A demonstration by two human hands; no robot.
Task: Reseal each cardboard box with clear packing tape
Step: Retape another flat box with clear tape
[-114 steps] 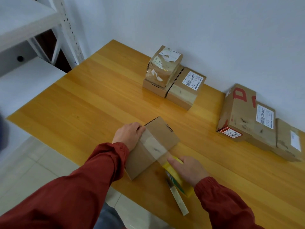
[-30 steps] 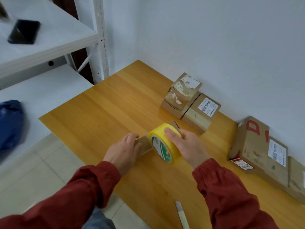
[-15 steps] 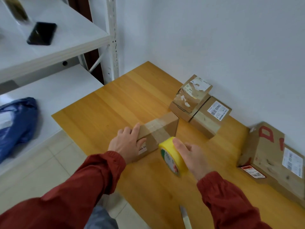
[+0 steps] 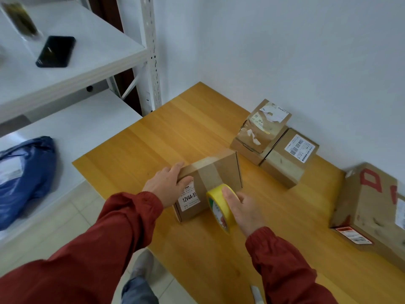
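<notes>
Now box (image 4: 221, 172) at L hand (image 4: 166, 187), roll (image 4: 215, 201) R hand (image 4: 245, 209).

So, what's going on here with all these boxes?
A person in red sleeves is taping a small cardboard box on the wooden table. The left hand steadies its corner while the right hand holds a yellow tape roll against its front. A clear strip already crosses the top. More boxes sit by the wall.

Soft, even daylight, faint shadows; wide-angle bending and blur toward the edges.
</notes>
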